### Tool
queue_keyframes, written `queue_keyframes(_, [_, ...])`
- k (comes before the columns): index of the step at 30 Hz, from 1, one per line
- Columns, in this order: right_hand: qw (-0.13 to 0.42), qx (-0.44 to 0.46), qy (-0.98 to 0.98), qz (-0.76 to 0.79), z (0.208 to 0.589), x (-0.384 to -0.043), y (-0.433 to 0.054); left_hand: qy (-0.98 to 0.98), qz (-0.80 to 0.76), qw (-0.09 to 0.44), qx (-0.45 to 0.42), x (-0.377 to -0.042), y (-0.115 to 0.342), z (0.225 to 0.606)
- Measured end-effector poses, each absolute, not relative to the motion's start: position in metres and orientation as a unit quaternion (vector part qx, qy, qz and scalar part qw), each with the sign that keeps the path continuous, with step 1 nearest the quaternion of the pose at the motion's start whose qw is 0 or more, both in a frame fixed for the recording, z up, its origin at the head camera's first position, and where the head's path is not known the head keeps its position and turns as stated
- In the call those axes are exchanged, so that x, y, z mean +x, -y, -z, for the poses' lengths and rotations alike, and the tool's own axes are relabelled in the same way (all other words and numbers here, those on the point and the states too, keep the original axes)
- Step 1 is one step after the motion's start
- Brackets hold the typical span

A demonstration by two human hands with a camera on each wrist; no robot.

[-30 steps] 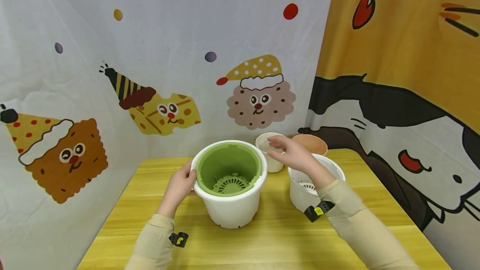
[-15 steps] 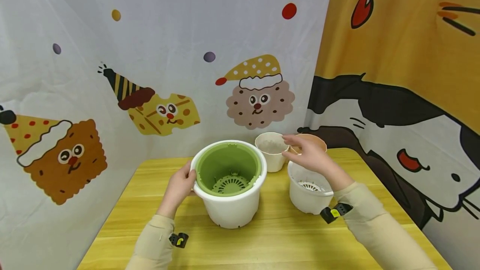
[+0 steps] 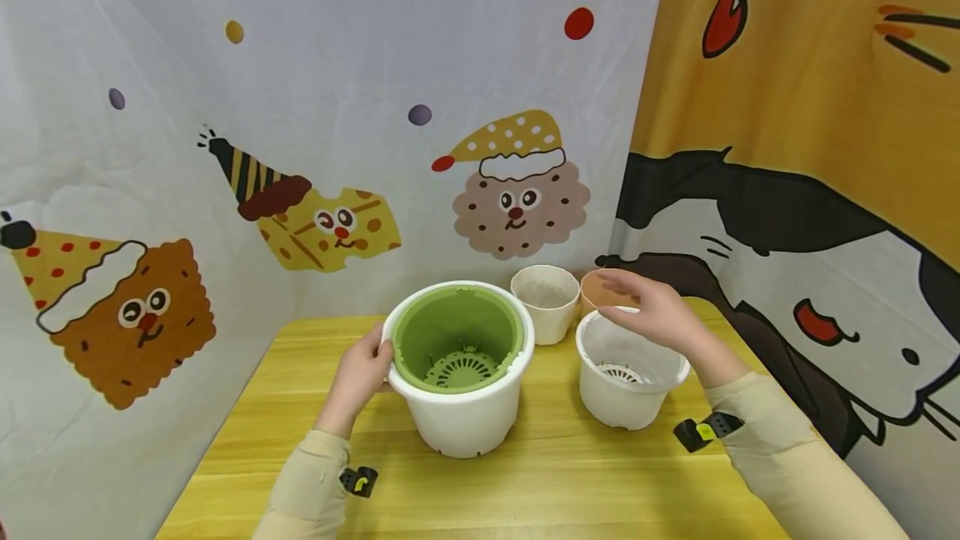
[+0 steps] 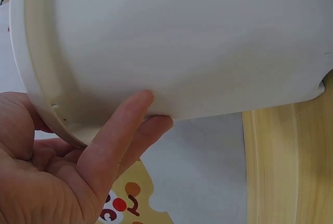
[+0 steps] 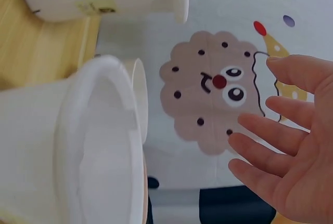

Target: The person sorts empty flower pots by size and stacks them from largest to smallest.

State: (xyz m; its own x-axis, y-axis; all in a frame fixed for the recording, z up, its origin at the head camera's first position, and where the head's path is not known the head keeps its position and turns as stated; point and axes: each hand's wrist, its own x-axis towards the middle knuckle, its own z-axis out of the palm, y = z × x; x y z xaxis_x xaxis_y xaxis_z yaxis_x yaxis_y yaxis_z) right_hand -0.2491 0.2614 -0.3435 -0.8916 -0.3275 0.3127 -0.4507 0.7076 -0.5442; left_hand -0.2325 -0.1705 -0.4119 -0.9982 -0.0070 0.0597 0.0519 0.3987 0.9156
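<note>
A large white plastic flowerpot [image 3: 465, 425] stands on the table with a green slotted pot [image 3: 452, 325] nested inside it. My left hand [image 3: 357, 380] grips its left rim; in the left wrist view the fingers [image 4: 117, 130] lie along the outer wall under the rim. To the right stands a smaller white pot [image 3: 619, 400] with a slotted bottom. My right hand [image 3: 652, 315] hovers over its back right rim, holding nothing. In the right wrist view the fingers [image 5: 276, 133] are spread and apart from the pot's rim [image 5: 99, 78].
Behind are a cream ribbed pot [image 3: 551, 325] and an orange-brown pot [image 3: 595, 294], the latter partly hidden by my right hand. The wooden table [image 3: 525, 490] ends at a printed cloth backdrop [image 3: 337, 65] at the back and right.
My right hand has moved rightward from over the cream pot to above the smaller white pot, uncovering the cream pot. The left hand and large pot have stayed in place.
</note>
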Motion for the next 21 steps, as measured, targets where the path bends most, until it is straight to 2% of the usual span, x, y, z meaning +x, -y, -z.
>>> queue_keyframes(21, [0.025,0.147,0.959,-0.243,0.340,-0.238,-0.308,0.837,0.546,0.025,-0.015,-0.233,0.170,0.412])
